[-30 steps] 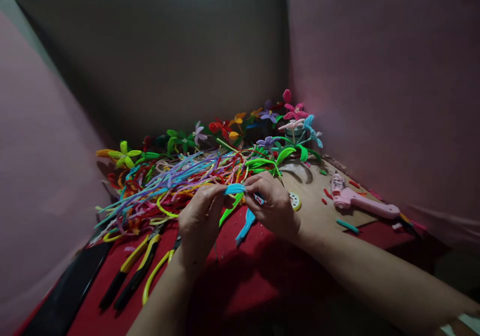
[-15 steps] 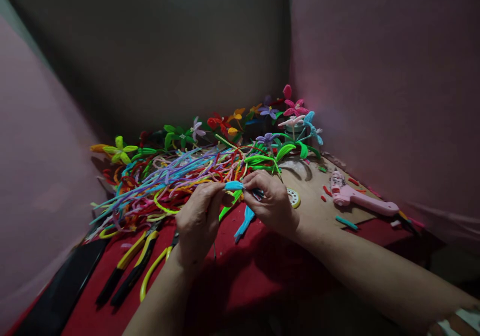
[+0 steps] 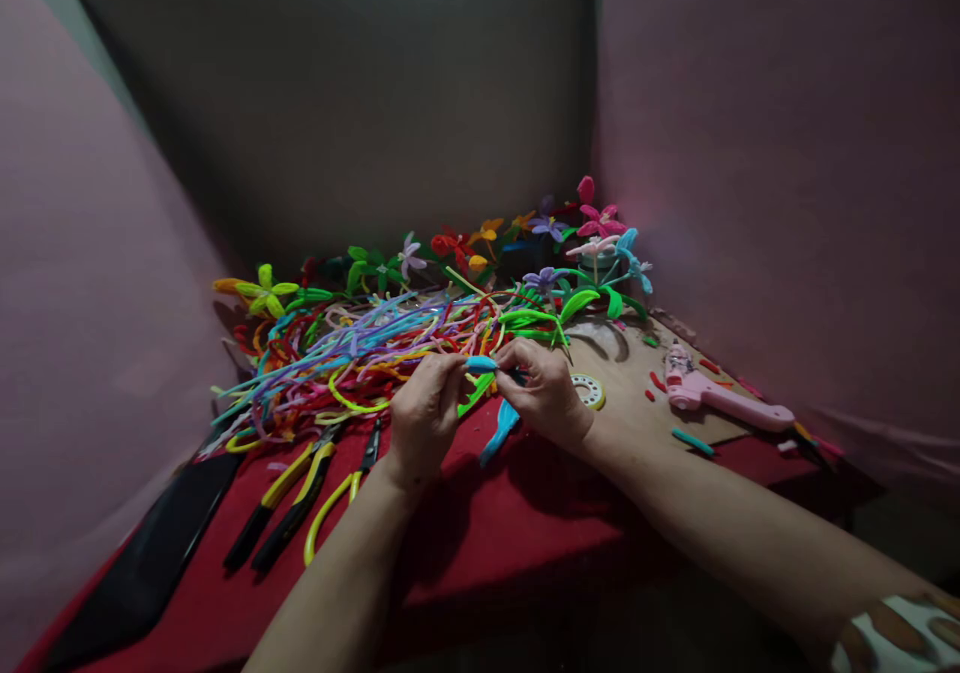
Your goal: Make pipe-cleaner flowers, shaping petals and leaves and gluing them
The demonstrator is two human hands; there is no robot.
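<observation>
A short blue fuzzy petal (image 3: 481,364) is stretched between my two hands above the red cloth. My left hand (image 3: 429,408) pinches its left end between thumb and fingers. The right end is pinched in my right hand (image 3: 541,393), whose curled fingers hide what else may lie in the palm. Another blue fuzzy piece (image 3: 500,431) shows just below my right hand. Behind the hands, a bright green leaf-like piece (image 3: 478,393) lies partly covered.
A heap of coloured pipe cleaners (image 3: 360,353) spreads behind my left hand, with fuzzy flowers (image 3: 452,245) beyond. Yellow-handled pliers (image 3: 296,498), scissors (image 3: 330,518) and a black flat object (image 3: 150,553) lie left. A pink glue gun (image 3: 724,401) and tape roll (image 3: 589,391) are right.
The view has shifted, so most table items appear farther right. Both hands still pinch the blue petal, which appears slightly narrower. More of the scissors shows beside my left forearm.
</observation>
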